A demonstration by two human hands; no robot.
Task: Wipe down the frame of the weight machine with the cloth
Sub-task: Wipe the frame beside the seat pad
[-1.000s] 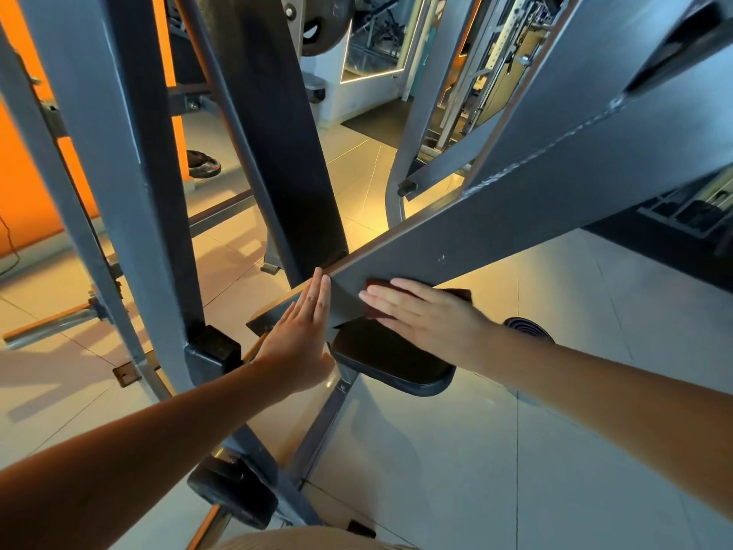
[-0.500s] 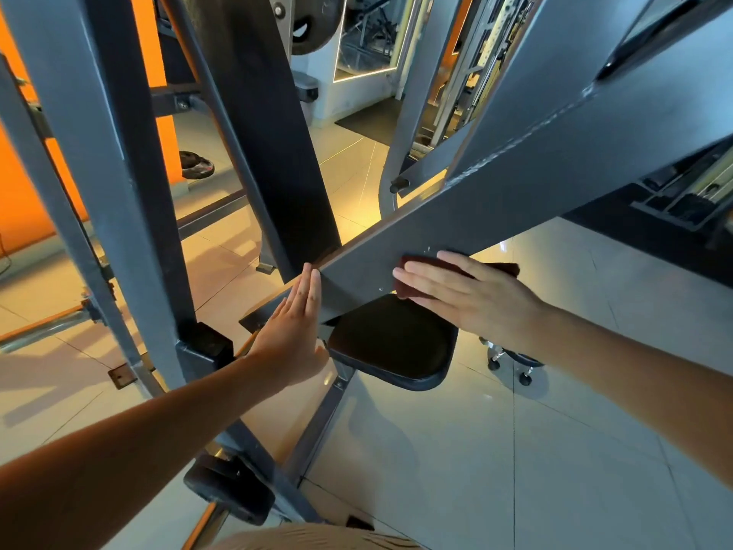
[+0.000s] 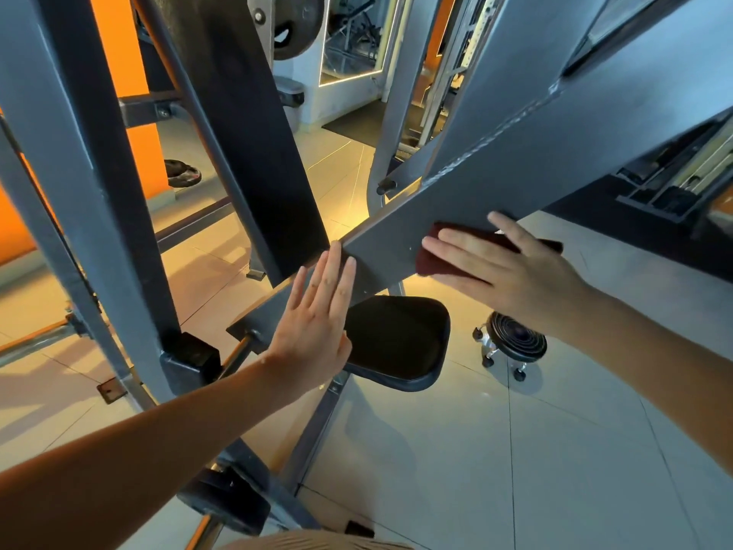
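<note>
A grey steel beam of the weight machine frame (image 3: 527, 168) slopes down from the upper right to the middle. My right hand (image 3: 503, 267) lies flat with straight fingers on a dark red cloth (image 3: 436, 256), pressing it against the beam's side face. The cloth shows past the fingertips and behind the hand. My left hand (image 3: 317, 323) is flat too, fingers straight and together, its fingertips resting against the beam's lower end.
A black padded seat (image 3: 400, 343) sits just below the beam end. A dark upright pad (image 3: 246, 125) and grey frame posts (image 3: 67, 160) stand at left. A small wheeled stool (image 3: 515, 345) is on the tiled floor at right. More machines fill the back.
My right hand has slid the cloth up the beam toward the right. The left hand has stayed at the beam's lower end.
</note>
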